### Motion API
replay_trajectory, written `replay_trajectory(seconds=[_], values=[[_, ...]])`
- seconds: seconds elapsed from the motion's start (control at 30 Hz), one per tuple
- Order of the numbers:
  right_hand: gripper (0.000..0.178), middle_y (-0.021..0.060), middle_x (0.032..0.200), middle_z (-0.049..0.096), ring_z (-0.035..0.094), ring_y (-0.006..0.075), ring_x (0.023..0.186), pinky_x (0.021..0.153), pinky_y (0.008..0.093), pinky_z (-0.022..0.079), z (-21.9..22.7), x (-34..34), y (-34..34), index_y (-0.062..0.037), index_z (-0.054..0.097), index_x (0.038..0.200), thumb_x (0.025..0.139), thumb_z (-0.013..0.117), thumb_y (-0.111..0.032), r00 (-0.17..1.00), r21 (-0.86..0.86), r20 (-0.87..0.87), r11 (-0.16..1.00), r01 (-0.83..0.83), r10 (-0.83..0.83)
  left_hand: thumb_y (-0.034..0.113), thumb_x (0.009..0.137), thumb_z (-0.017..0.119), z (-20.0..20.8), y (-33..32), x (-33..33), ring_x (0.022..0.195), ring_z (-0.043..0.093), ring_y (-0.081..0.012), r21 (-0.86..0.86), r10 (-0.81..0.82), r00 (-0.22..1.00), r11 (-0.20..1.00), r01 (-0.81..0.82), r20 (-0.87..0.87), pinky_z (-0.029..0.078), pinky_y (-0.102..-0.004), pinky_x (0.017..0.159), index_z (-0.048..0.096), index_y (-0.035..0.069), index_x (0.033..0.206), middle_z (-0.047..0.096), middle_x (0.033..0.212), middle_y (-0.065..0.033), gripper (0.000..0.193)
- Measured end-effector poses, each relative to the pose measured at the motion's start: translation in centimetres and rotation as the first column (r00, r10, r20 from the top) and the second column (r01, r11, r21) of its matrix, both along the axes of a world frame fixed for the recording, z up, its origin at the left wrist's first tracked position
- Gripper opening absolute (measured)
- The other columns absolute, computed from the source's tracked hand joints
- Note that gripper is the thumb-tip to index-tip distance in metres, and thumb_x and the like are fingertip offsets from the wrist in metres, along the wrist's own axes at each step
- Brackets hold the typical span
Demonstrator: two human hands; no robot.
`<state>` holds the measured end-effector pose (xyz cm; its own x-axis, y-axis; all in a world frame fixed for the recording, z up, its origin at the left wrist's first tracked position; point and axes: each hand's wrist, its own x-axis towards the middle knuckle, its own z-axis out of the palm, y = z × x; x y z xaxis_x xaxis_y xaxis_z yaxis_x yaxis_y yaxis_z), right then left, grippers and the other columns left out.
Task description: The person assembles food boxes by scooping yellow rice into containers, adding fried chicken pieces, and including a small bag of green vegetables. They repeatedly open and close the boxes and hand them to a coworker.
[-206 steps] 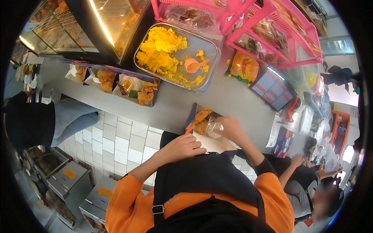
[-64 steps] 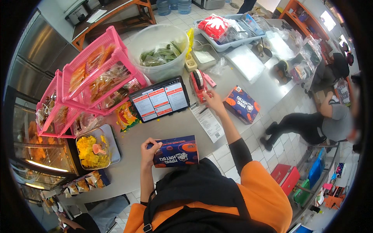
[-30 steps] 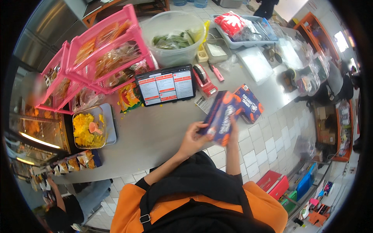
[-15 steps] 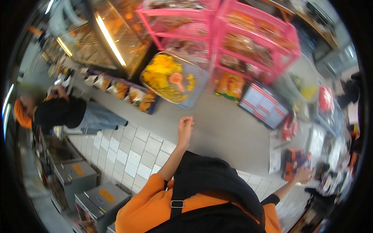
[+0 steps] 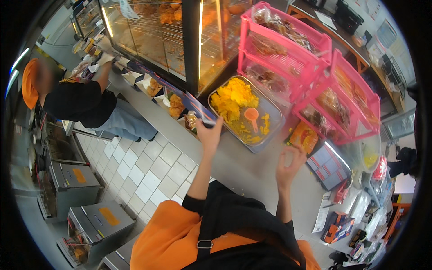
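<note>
My left hand (image 5: 210,133) grips the near end of a long dark blue cardboard tray (image 5: 192,102). Open paper boxes with fried chicken pieces (image 5: 174,108) stand in a row along it. Over the counter, beside an orange-and-yellow packet (image 5: 303,137), my right hand (image 5: 289,167) has thumb and fingers curled into a pinch; anything between the tips is too small to make out. Between the hands and farther off sits a metal pan (image 5: 246,144) with yellow rice (image 5: 234,100) and an orange scoop (image 5: 252,118) lying in it.
Pink racks (image 5: 288,72) of bagged food stand behind the pan, next to a lit glass display case (image 5: 153,40). A tablet-like panel (image 5: 329,165) leans at the right, near an orange-and-blue box (image 5: 337,227). A co-worker in black (image 5: 74,101) stands at the far left by the counter.
My left hand has moved forward onto the tray's end. My right hand has come from the orange-and-blue box at the far right to the middle of the counter. The view has shifted.
</note>
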<state>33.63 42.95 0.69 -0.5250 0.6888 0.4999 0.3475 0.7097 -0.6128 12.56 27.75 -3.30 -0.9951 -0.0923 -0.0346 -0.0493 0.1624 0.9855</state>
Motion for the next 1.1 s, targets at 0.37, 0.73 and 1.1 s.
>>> replay_trajectory(seconds=[0.37,0.73,1.1], values=[[0.016,0.0125,0.096,0.062,0.06,0.0286,0.092,0.083,0.0368,0.047,0.4,-7.7,-4.7,-0.0027,0.061,0.101,0.087,0.058,-0.009,0.545,-0.37,0.076,0.531,-0.762,0.835,0.007,0.068,0.07,6.4,-13.1,6.1,0.095,0.058,-0.034,-0.391,-0.954,0.255,0.177,0.903,0.156,0.044,-0.0401,0.091,0.053,0.006,0.114,0.06,0.104,-0.0145,0.049],[0.024,0.0192,0.086,0.065,0.064,0.0363,0.081,0.067,0.0445,0.049,-6.8,-17.1,3.9,-0.0034,0.061,0.098,0.082,0.064,-0.021,0.589,-0.352,0.712,0.92,-0.172,0.383,0.03,0.082,0.072,6.7,-11.3,-0.6,0.091,0.059,-0.0257,-0.382,-0.99,0.136,0.141,0.913,-0.041,0.046,-0.0357,0.081,0.067,0.004,0.089,0.062,0.098,-0.0087,0.028],[0.015,0.0164,0.074,0.066,0.068,0.0277,0.07,0.06,0.0407,0.052,-3.9,-19.9,-2.8,0.0001,0.06,0.089,0.077,0.056,-0.008,0.457,-0.1,0.781,0.807,-0.581,0.426,0.073,0.086,0.038,-0.2,-3.0,-7.8,0.097,0.065,-0.0282,0.151,-0.685,0.508,0.661,0.735,0.522,0.048,-0.0377,0.084,0.055,-0.008,0.118,0.065,0.106,-0.0216,0.088]])
